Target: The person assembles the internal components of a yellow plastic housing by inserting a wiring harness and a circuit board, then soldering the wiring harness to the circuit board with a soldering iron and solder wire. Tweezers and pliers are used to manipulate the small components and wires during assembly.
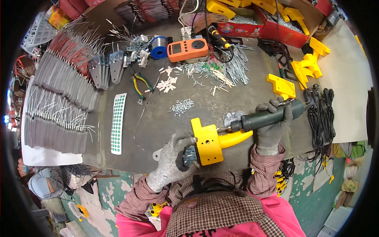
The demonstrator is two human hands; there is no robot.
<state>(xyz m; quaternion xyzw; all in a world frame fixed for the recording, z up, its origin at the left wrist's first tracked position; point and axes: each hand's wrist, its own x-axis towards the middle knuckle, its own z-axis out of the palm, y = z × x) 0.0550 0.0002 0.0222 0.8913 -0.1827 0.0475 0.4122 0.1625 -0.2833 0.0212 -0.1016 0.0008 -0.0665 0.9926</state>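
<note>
My left hand (169, 160), in a grey knit glove, is closed round the left side of a yellow plastic housing (210, 149) near the table's front edge. A dark grey metal part (190, 155) shows between that hand and the housing. In my gloved right hand (271, 132) is a dark green power screwdriver (260, 119), lying almost level. Its bit points left and meets the housing's right edge, above the curved yellow handle; whether it sits in a screw is too small to tell. Behind the housing lies a small clear plastic bag (233, 117).
Small screws (182, 106) lie mid-table, with green-handled pliers (141, 86) and a green-dotted sticker sheet (118, 123) to the left. Stacked grey strips with wires (59, 132) fill the far left. An orange meter (188, 50) stands behind; yellow housings (281, 86) and black cables (321, 108) lie right.
</note>
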